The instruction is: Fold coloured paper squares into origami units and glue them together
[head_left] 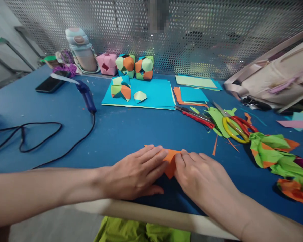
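A folded piece of orange paper (pixel 170 163) lies on the blue table near its front edge. Across its left part my left hand (pixel 138 171) rests flat, fingers stretched out and the thumb apart. My right hand (pixel 202 168) presses on the paper's right end with its fingers curled in, at the upper right corner. Between the hands a pointed lower corner of the paper shows. The rest of the sheet is hidden beneath my fingers.
Ahead are blue sheets (pixel 151 90) bearing a part-built paper shape (pixel 121 90), with folded paper cubes (pixel 144 68) behind. To the right lie a red cutter (pixel 197 117), scissors (pixel 236 127) and crumpled paper (pixel 275 151). A corded blue tool (pixel 87 97) lies left.
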`<state>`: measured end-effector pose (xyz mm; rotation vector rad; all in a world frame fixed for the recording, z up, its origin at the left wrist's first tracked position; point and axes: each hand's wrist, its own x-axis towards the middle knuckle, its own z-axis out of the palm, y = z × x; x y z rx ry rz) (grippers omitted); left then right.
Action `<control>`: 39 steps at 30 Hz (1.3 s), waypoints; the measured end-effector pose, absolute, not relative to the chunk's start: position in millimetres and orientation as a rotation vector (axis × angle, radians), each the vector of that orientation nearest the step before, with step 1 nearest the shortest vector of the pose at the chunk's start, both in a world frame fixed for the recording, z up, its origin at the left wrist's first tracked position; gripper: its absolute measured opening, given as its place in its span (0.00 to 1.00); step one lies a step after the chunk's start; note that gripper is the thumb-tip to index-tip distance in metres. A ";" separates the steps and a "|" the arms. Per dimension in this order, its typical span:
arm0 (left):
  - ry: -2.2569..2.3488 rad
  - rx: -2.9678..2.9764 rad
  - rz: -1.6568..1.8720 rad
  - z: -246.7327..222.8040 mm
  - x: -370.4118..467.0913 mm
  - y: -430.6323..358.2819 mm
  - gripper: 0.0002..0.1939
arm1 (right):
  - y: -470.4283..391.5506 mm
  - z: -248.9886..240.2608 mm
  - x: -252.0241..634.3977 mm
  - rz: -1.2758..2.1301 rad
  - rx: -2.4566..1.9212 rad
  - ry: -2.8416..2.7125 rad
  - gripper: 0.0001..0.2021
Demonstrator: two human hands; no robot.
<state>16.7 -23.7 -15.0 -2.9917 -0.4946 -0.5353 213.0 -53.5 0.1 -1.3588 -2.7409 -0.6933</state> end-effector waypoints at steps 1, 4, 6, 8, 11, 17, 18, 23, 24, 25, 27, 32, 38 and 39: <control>-0.511 -3.071 -0.516 -16.1 17.7 -22.5 0.23 | -53.7 -0.4 212.7 -0.702 -1.362 -2.721 0.11; -0.607 -3.237 -0.449 -17.7 20.1 -20.3 0.23 | -54.5 -5.3 209.6 -0.698 -1.285 -2.653 0.16; -0.614 -3.276 -0.466 -18.0 20.7 -19.9 0.24 | -55.0 -10.1 206.3 -0.647 -1.210 -2.677 0.20; -0.632 -3.258 -0.482 -18.1 20.8 -20.4 0.26 | -55.1 -12.2 204.1 -0.614 -1.205 -2.753 0.22; -0.670 -3.149 -0.388 -18.2 20.7 -22.9 0.24 | -53.8 -5.1 206.2 -0.569 -1.392 -2.873 0.24; -0.834 -2.911 -0.203 -19.2 19.5 -30.1 0.24 | -50.3 20.6 221.2 -0.331 -1.731 -3.052 0.18; -0.857 -2.878 -0.198 -19.4 19.1 -30.8 0.24 | -50.2 22.0 223.2 -0.317 -1.730 -3.057 0.17; -0.815 -2.760 -0.269 -23.6 16.1 -31.3 0.19 | -50.7 24.0 226.3 -0.289 -1.709 -3.017 0.13; -0.808 -2.726 -0.283 -25.0 15.5 -30.7 0.18 | -50.7 24.6 225.9 -0.280 -1.702 -3.017 0.11; -0.804 -2.695 -0.297 -26.3 15.0 -29.6 0.17 | -50.5 24.9 225.5 -0.270 -1.692 -3.023 0.10; -0.790 -2.676 -0.308 -28.1 14.3 -26.2 0.15 | -49.5 23.4 224.6 -0.284 -1.674 -3.002 0.09; -0.660 -2.696 -0.323 -24.3 13.0 -12.5 0.07 | -43.8 7.3 224.1 -0.424 -1.617 -2.735 0.08; -0.461 -2.742 -0.308 -16.5 8.4 0.5 0.05 | -41.2 4.1 225.2 -0.249 -1.459 -2.754 0.16; -0.454 -2.748 -0.314 -16.4 8.2 3.0 0.04 | -40.4 5.6 225.2 -0.185 -1.457 -2.773 0.15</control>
